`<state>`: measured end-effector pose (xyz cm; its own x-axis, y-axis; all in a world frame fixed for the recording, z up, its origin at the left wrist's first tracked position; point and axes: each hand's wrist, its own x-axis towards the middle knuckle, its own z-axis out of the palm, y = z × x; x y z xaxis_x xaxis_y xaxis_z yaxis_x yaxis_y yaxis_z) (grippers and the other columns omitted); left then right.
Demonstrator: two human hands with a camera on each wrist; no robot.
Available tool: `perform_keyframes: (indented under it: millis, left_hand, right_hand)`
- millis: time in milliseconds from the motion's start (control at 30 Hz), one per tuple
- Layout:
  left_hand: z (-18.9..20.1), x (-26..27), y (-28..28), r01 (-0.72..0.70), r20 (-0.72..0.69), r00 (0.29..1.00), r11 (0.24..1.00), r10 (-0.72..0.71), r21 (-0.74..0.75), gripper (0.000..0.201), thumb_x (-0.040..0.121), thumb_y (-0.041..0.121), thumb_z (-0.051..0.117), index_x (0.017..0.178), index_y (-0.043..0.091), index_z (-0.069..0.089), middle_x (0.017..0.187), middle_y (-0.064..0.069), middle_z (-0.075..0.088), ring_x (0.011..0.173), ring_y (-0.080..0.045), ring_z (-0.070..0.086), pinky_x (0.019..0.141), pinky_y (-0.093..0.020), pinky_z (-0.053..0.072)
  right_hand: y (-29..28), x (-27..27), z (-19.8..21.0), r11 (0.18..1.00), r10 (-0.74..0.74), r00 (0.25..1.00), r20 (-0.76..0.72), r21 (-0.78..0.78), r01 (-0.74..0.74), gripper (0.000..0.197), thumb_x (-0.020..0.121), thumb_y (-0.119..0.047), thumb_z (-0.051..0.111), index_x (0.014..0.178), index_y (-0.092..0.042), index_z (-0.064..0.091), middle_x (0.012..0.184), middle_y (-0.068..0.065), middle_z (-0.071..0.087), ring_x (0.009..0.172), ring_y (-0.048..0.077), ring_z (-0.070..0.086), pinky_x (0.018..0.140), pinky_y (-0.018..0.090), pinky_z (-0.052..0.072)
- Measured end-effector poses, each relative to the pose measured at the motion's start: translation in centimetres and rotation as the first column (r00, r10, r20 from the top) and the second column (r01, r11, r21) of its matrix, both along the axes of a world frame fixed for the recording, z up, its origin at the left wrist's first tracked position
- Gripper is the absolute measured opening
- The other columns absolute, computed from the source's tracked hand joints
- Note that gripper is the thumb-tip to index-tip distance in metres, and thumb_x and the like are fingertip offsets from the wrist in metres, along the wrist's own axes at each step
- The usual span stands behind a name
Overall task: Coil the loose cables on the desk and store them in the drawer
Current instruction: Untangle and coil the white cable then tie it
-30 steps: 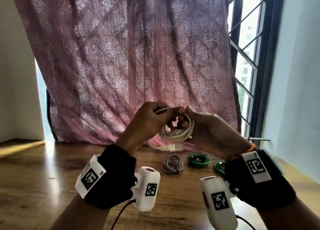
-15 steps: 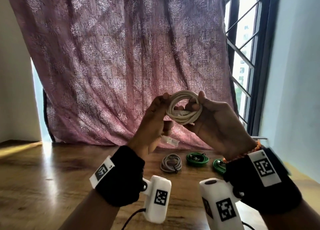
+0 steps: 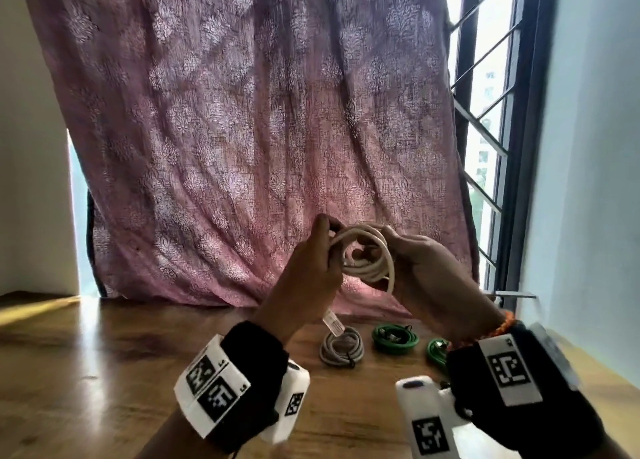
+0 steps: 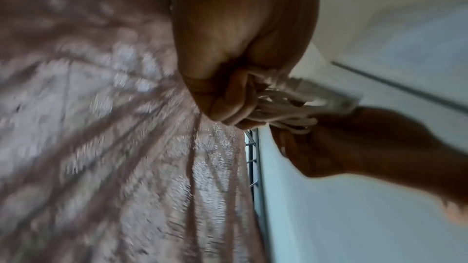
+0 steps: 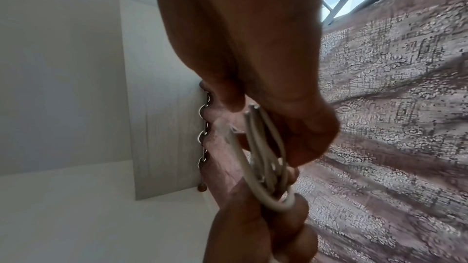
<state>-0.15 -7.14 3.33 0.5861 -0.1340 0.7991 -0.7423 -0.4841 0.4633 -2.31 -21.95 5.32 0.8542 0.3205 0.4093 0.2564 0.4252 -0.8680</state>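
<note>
A white cable (image 3: 363, 256), wound into several loops, is held in the air between the two hands, above the desk (image 3: 104, 372). Its left side is gripped by the left hand (image 3: 308, 271), whose fingers (image 4: 228, 103) are curled around the bundled strands. Its right side is pinched by the right hand (image 3: 422, 271), the thumb pressed on the near face of the coil and the fingers (image 5: 303, 143) closed behind it. A clear plug (image 3: 333, 324) on the cable's loose end hangs below the left hand.

Beyond and below the fingers, three coiled cables are seen lying on the desk: a grey coil (image 3: 341, 349) under the left hand, a green coil (image 3: 394, 336) just beside it to the right, and a second green coil (image 3: 437, 353) partly hidden by the right wrist. A pink curtain (image 3: 259, 129) hangs behind the hands, and a barred window (image 3: 485, 112) is seen to its right.
</note>
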Motion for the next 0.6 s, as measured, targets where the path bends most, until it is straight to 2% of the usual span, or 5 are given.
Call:
perform_keyframes:
  millis: [167,300,400,467,600]
  left_hand:
    - [0.4,-0.7,-0.3,-0.096,0.028,0.995,0.995,0.096,-0.002,0.016,0.094,0.005,0.043,0.109,0.01,0.048,0.092,-0.01,0.065,0.083,-0.026,0.062,0.07,-0.032,0.042]
    - [0.7,-0.7,0.1,-0.124,-0.059,0.991,0.992,0.123,-0.015,0.011,0.096,0.011,0.043,0.1,0.01,0.053,0.091,-0.008,0.065,0.086,-0.027,0.06,0.074,-0.036,0.043]
    - [1.1,-0.9,0.5,-0.103,-0.074,0.992,0.995,0.103,0.008,0.013,0.094,0.008,0.042,0.096,0.009,0.055,0.092,-0.011,0.065,0.088,-0.029,0.06,0.079,-0.041,0.047]
    - [1.2,-1.2,0.5,-0.145,-0.022,0.989,0.989,0.146,0.041,0.015,0.092,0.004,0.041,0.095,0.008,0.055,0.093,-0.013,0.065,0.089,-0.03,0.059,0.074,-0.035,0.043]
    - [1.1,-1.5,0.4,-0.156,0.078,0.986,0.984,0.15,0.083,0.016,0.091,0.0,0.042,0.095,0.006,0.056,0.091,-0.015,0.065,0.085,-0.031,0.06,0.07,-0.033,0.037]
  right_hand:
    - [0.6,0.2,-0.4,0.999,0.029,0.999,-0.023,0.04,-0.028,0.037,0.098,-0.019,0.036,0.105,0.003,0.065,0.112,0.023,0.065,0.102,0.027,0.06,0.093,0.036,0.048]
    - [0.8,0.1,-0.5,0.998,0.059,0.997,0.04,0.003,-0.059,0.05,0.091,-0.035,0.046,0.112,0.007,0.06,0.102,0.018,0.064,0.089,0.02,0.061,0.084,0.029,0.05]
    - [0.9,0.2,-0.7,0.997,0.057,0.996,0.074,0.04,-0.061,0.044,0.091,-0.026,0.044,0.116,0.009,0.056,0.103,0.019,0.061,0.09,0.022,0.059,0.084,0.03,0.049]
    - [1.2,0.3,-0.9,0.996,0.036,0.997,0.072,0.082,-0.042,0.036,0.088,-0.016,0.047,0.112,0.009,0.059,0.101,0.018,0.063,0.091,0.023,0.06,0.083,0.03,0.051]
    - [1.1,0.2,-0.9,0.989,0.066,0.996,0.065,0.129,-0.074,0.035,0.087,-0.017,0.047,0.107,0.008,0.06,0.104,0.022,0.059,0.1,0.03,0.055,0.099,0.043,0.041]
